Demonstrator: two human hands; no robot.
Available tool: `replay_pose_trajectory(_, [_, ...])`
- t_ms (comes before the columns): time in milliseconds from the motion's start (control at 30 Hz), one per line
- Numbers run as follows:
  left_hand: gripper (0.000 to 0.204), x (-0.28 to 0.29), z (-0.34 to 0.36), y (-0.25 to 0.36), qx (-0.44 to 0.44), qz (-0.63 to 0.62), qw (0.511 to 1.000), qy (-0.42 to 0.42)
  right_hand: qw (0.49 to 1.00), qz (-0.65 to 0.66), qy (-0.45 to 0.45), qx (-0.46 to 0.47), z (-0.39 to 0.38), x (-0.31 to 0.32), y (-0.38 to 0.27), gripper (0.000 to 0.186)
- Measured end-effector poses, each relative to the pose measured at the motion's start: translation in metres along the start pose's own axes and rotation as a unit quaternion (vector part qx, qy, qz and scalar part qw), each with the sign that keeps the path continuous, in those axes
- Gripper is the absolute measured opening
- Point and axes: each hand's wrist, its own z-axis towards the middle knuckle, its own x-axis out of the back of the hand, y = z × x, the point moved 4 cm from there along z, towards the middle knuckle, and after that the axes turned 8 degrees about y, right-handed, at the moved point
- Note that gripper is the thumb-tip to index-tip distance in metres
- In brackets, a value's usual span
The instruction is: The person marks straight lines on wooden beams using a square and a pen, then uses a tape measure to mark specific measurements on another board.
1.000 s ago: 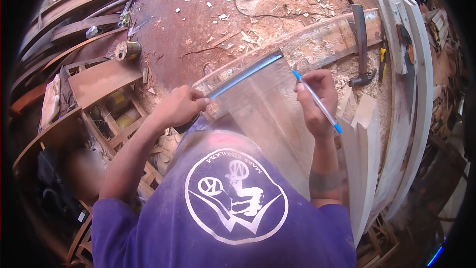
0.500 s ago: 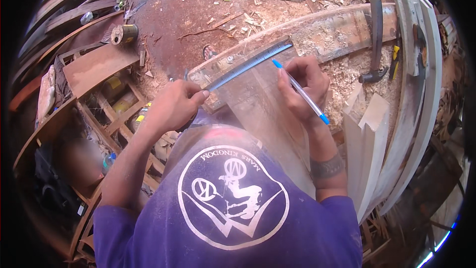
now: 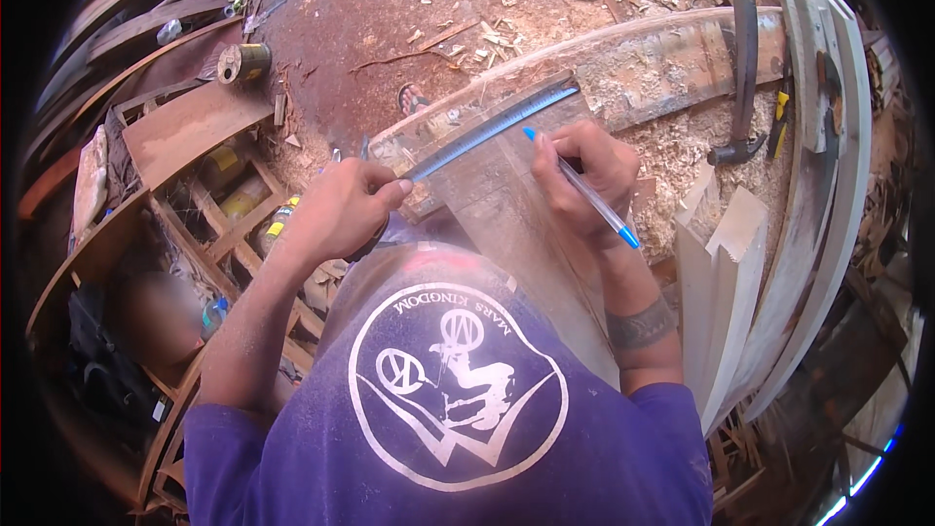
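Note:
A bluish steel ruler lies slantwise across the far end of a flat wooden board. My left hand is closed at the ruler's left end, thumb along its near edge; the other fingertips are partly hidden. A clear ballpoint pen with blue ends sits in a pinch grip in my right hand. That hand hovers over the board near the ruler's right end, the pen's far tip just short of the ruler and apparently not touching it.
Beneath the board runs a long curved timber strewn with shavings. To the right are a hammer, a yellow-and-black tool and pale curved planks. Leftward stand a rusty can and a slatted wooden frame.
My right hand has shifted slightly left and down with the pen, whose far tip moved left along the ruler's near side. The left hand and ruler have hardly moved.

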Motion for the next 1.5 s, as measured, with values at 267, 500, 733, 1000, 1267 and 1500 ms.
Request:
replay_pose_trajectory(267, [0.041, 0.0003, -0.0002, -0.0007, 0.001, -0.006, 1.000, -0.001, 0.997, -0.012, -0.018, 0.079, -0.0032, -0.0058, 0.0056, 0.024])
replay_pose_trajectory(500, [0.040, -0.0014, -0.0005, -0.0016, 0.002, 0.001, 1.000, 0.015, 0.997, -0.022, -0.025, 0.070, -0.0028, -0.0065, 0.0047, 0.025])
replay_pose_trajectory(733, [0.039, 0.0000, -0.0025, 0.0002, 0.015, 0.005, 1.000, 0.015, 0.997, -0.019, -0.025, 0.077, -0.0031, -0.0079, 0.0058, 0.025])
replay_pose_trajectory(1000, [0.039, 0.0003, -0.0016, 0.0013, 0.009, 0.014, 1.000, 0.018, 0.995, -0.031, -0.031, 0.084, -0.0035, -0.0072, 0.0067, 0.024])
replay_pose_trajectory(1267, [0.039, -0.0005, -0.0018, 0.0000, 0.010, 0.010, 1.000, 0.020, 0.995, -0.032, -0.031, 0.084, -0.0042, -0.0075, 0.0073, 0.023])
replay_pose_trajectory(1500, [0.040, -0.0018, -0.0011, -0.0015, 0.003, 0.007, 1.000, 0.018, 0.996, -0.032, -0.026, 0.073, -0.0043, -0.0045, 0.0046, 0.019])
